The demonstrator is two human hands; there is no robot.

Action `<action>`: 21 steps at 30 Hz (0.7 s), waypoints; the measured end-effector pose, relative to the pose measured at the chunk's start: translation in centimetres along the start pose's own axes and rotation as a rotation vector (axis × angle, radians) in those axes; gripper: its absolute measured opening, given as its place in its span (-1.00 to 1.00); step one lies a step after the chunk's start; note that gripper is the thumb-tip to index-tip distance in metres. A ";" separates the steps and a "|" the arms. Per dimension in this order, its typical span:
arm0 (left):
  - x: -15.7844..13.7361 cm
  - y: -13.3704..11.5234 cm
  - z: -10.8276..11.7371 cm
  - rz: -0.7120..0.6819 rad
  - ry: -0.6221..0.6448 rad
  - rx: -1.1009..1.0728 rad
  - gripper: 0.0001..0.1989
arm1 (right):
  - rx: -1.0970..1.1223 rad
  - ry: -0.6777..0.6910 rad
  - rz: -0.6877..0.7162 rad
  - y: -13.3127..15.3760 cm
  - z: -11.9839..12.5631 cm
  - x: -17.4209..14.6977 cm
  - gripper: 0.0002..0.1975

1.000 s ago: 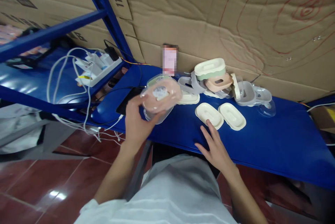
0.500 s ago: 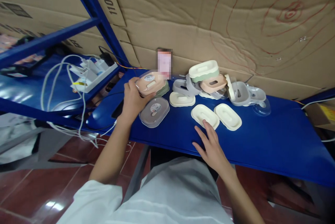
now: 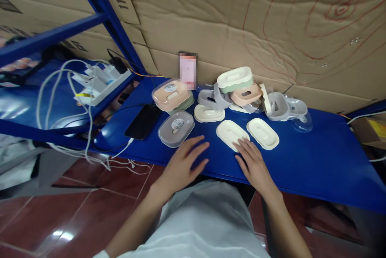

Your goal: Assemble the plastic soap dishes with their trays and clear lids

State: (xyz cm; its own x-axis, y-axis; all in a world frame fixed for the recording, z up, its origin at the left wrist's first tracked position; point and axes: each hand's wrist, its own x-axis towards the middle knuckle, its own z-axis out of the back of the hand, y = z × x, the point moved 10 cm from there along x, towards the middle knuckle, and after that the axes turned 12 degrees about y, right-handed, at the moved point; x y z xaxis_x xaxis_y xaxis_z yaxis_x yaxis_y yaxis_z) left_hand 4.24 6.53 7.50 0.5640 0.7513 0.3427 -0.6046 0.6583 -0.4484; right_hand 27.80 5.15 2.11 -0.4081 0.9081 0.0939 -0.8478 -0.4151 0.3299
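My left hand (image 3: 188,163) hovers at the front of the blue table, fingers spread, holding nothing. Just beyond it lies a grey soap box with a clear lid (image 3: 176,128). Behind that, a peach soap box with a clear lid (image 3: 171,95) rests on a green one. My right hand (image 3: 251,161) has its fingertips over the near edge of a cream oval tray (image 3: 230,132), fingers extended rather than wrapped round it. A second cream oval tray (image 3: 263,134) lies to its right. Another cream piece (image 3: 209,113) sits farther back.
A pile of grey, peach and cream box parts (image 3: 245,93) stands along the cardboard wall (image 3: 211,17). A black phone (image 3: 143,121) with a cable lies at left. A blurred-screen phone (image 3: 187,71) leans at the back. A power strip (image 3: 102,87) with white cables occupies the left shelf.
My left hand has let go of the peach soap box and moved right and nearer to me. My right hand has shifted slightly right, its fingers now over the cream tray's near edge.
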 end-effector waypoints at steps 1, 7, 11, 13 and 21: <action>0.2 -0.9 -1.8 -0.039 0.083 0.024 -0.49 | 0.020 0.026 0.043 0.4 0.0 0.1 -0.46; 1.6 -0.9 -5.8 -0.085 0.258 0.131 -0.50 | -0.053 -0.148 -0.070 -3.3 4.0 -1.2 -0.49; 1.6 -0.3 -5.1 -0.062 0.206 0.099 -0.66 | -0.162 -0.192 -0.267 -8.4 4.5 -3.3 -0.45; 1.3 0.0 -4.8 -0.034 0.178 0.080 -0.76 | -0.128 -0.169 -0.253 -9.4 3.9 -3.7 -0.49; 1.2 0.5 -4.3 -0.016 0.142 -0.037 -0.91 | 0.037 0.016 -0.070 -8.0 3.5 -0.4 -0.61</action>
State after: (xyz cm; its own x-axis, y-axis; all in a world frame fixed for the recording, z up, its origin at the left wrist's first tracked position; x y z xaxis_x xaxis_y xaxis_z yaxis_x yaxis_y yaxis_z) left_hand 6.98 7.54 4.15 0.6489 0.7249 0.2313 -0.5752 0.6663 -0.4744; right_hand 35.94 8.25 2.76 -0.3539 0.9337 0.0539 -0.8615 -0.3479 0.3698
